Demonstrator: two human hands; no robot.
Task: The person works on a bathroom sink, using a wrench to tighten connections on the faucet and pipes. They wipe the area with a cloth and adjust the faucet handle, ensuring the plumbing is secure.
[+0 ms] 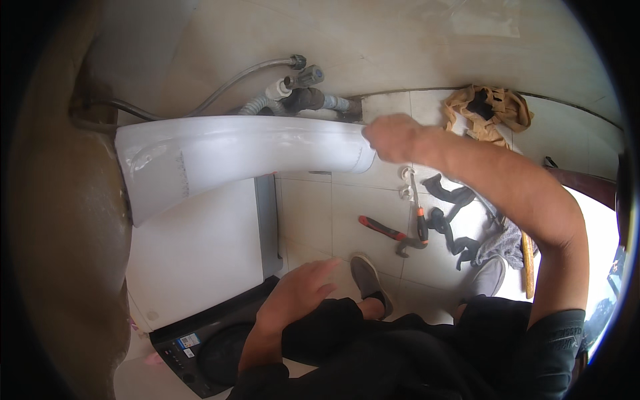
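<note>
My right hand (393, 138) reaches forward and grips the far right corner of a white washing machine's back panel (247, 150). The machine (200, 247) is tipped or lying with its white side facing up and its dark control panel (193, 343) toward me. My left hand (300, 288) hovers with fingers loosely spread just beside the machine's near edge, above my knee, holding nothing. Grey hoses and pipe fittings (293, 90) run along the wall right behind the panel.
On the tiled floor to the right lie a red-handled wrench (390, 233), an orange-and-black screwdriver (420, 217), black gloves (453, 223), a grey cloth (503, 243) and a tan tool pouch (487, 110). My grey shoe (370, 280) stands near the machine. A brown surface (60, 233) fills the left.
</note>
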